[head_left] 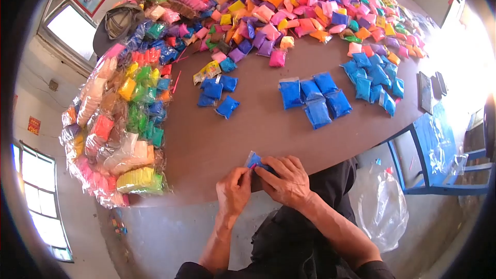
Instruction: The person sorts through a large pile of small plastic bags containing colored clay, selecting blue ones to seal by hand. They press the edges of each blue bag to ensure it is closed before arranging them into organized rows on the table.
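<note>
At the table's near edge, a small blue packet (254, 158) in clear plastic is held up between my two hands. My left hand (233, 192) pinches its left side with thumb and forefinger. From the right, my right hand (287, 180) closes over it, its fingers hiding much of the packet. A bit of pink shows at the packet by my fingertips; I cannot make out what it is. Beyond my hands lies a group of larger blue packets (316, 112), some overlapping. Farther left is a cluster of smaller blue packets (227, 107) beside a yellow printed wrapper (206, 72).
A big heap of colourful packets (274, 13) covers the brown table's (232, 134) far side. Clear bags of packets (119, 139) line the left. Light-blue packets (380, 75) and a dark phone-like slab (425, 93) lie right, near a blue chair (439, 150). A plastic bag (382, 209) hangs below.
</note>
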Demonstrator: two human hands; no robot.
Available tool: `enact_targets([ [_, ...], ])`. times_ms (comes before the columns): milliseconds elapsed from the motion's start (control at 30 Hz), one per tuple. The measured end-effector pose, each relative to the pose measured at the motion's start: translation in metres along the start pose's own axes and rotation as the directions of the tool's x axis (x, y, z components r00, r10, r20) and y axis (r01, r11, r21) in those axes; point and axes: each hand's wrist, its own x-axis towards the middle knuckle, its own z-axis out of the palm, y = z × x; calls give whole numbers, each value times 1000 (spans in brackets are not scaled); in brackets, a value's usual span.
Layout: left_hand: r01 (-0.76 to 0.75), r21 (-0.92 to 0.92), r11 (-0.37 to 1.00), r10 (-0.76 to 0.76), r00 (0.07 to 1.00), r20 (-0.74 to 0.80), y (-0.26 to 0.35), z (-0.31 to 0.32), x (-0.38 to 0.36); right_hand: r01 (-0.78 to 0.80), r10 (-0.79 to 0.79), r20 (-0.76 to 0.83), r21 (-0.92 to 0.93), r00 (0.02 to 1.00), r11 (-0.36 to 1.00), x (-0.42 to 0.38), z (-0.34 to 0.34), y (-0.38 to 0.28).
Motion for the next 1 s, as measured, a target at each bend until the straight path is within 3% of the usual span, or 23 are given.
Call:
enact_targets([
  [167, 51, -9, 999, -51, 999, 4, -13, -5, 13, 7, -8, -41, -36, 999, 999, 2, -1, -1],
  [233, 51, 77, 996, -47, 998, -46, -34, -7, 15, 15, -16, -41, -26, 999, 1000, -1, -2, 0],
  [333, 80, 85, 993, -80, 997, -11, -5, -23, 24, -1, 1, -55, 6, 998, 1000, -3, -1, 0],
  [533, -71, 24, 997, 68, 994, 82, 20, -6, 25, -30, 29, 26, 70, 999, 997, -17, 7, 5],
  [567, -76, 45, 996, 71, 993, 97, 17, -3, 27, -27, 24, 46, 65, 999, 997, -18, 6, 7],
  [667, -75, 99, 992, 62, 990, 130, -4, -7, 37, 16, -12, -94, 38, 996, 999, -11, 7, 5],
  [800, -27, 107, 994, 14, 993, 121, -13, -18, 47, 12, -6, -117, 51, 993, 999, -9, 7, 6],
  [867, 10, 92, 996, -18, 996, 87, 8, -24, 44, -4, 13, -118, 75, 993, 997, -14, 10, 4],
  [967, -115, 63, 991, 105, 984, 147, 26, -16, 41, -40, 40, 1, 83, 999, 996, -17, 9, 3],
  [1000, -87, 88, 992, 72, 983, 166, 23, -15, 42, -30, 32, -15, 85, 999, 996, -17, 10, 4],
])
